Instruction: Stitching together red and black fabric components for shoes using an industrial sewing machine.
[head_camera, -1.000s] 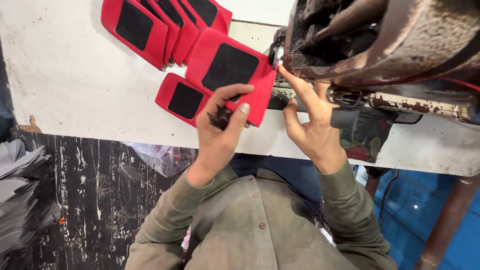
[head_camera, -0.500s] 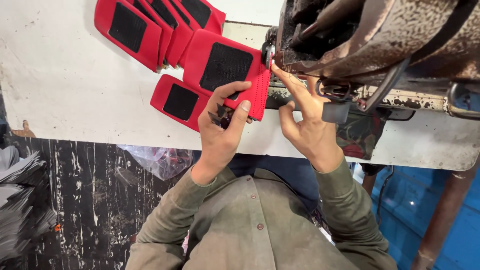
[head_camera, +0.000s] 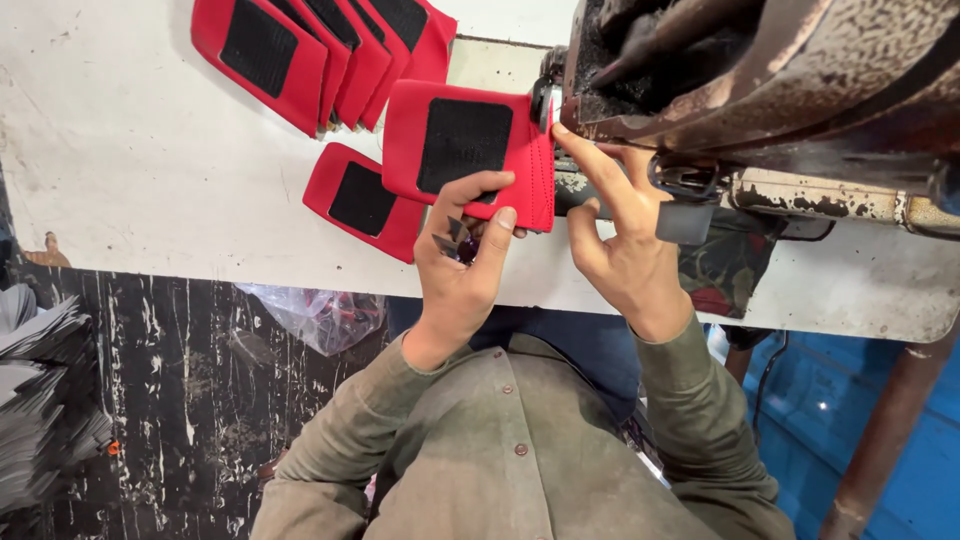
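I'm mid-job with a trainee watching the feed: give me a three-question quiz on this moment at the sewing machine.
1. True or false: the left hand rests on the red piece with a black patch.
2. Which hand's forefinger reaches the piece's edge at the sewing machine? A) left B) right
3. What lies fanned at the white table's far side?

Key: 1 true. 2 B, the right hand. 3 A stack of matching red pieces.

This is a sewing workshop. A worn, rust-flecked industrial sewing machine (head_camera: 760, 80) stands on a scuffed white tabletop (head_camera: 130, 170), where matching red fabric pieces (head_camera: 320, 50) with black patches lie fanned in a batch. Stacked grey material (head_camera: 40, 400) sits by a paint-streaked dark floor (head_camera: 190, 400).
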